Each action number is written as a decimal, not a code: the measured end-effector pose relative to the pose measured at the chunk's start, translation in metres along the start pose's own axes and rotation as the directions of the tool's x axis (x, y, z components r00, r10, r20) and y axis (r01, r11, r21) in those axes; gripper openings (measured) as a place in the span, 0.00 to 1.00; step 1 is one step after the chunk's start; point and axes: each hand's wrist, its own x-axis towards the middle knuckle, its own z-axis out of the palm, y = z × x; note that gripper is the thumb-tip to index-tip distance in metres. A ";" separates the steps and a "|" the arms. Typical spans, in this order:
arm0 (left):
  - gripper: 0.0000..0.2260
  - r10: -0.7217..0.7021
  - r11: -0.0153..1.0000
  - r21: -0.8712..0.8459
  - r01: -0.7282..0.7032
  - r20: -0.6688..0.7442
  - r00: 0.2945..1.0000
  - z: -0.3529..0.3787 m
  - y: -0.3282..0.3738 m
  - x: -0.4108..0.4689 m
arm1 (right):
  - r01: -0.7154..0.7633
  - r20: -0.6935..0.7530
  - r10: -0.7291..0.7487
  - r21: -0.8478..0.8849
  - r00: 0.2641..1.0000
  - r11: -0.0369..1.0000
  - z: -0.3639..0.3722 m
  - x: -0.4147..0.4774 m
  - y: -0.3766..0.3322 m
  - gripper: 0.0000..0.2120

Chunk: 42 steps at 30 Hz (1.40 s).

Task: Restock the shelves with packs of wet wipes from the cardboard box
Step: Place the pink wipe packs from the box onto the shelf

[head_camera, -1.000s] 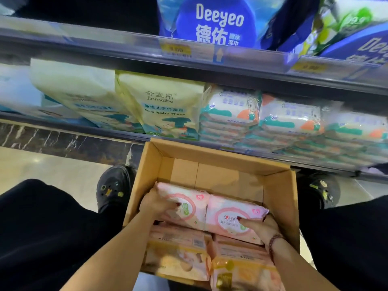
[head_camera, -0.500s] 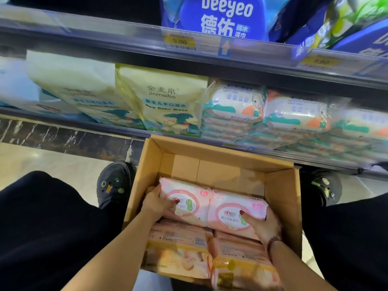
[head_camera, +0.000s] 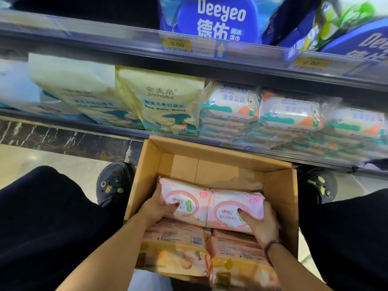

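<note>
An open cardboard box (head_camera: 277, 198) stands on the floor between my knees, below the bottom shelf. Two pink wet-wipe packs lie side by side inside it. My left hand (head_camera: 155, 208) grips the left pink pack (head_camera: 184, 198) at its left end, thumb on top. My right hand (head_camera: 260, 223) grips the right pink pack (head_camera: 228, 208) at its right end. Both packs are raised slightly above several yellow-and-orange packs (head_camera: 174, 248) that fill the near part of the box. The far part of the box shows bare cardboard.
The bottom shelf (head_camera: 273, 152) just beyond the box holds cream jinmaibo bags (head_camera: 163, 101) and stacks of white-and-teal wipe packs (head_camera: 231, 108). Blue Deeyeo packs (head_camera: 218, 17) sit on the shelf above. My black shoes (head_camera: 113, 181) flank the box.
Both hands have lifted the two pink packs a little higher out of the box, keeping them pressed together. The view has tilted slightly.
</note>
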 end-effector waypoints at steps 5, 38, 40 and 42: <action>0.42 0.056 0.994 -0.099 -0.056 -0.005 0.998 0.002 0.011 -0.006 | -0.088 0.096 0.074 0.145 0.993 0.985 -0.006 0.004 0.005 0.33; 0.22 0.006 0.959 -0.284 0.022 0.095 0.995 0.006 0.029 0.000 | -0.279 0.328 0.148 0.400 0.933 0.873 -0.004 0.009 -0.005 0.18; 0.23 0.016 0.955 -0.297 0.008 0.081 0.997 0.006 0.028 0.001 | -0.241 0.321 0.114 0.390 0.940 0.888 -0.004 0.007 -0.005 0.18; 0.26 0.004 0.955 -0.295 0.012 0.055 0.998 0.004 0.025 0.003 | -0.223 0.322 0.098 0.379 0.942 0.898 -0.003 0.007 -0.005 0.20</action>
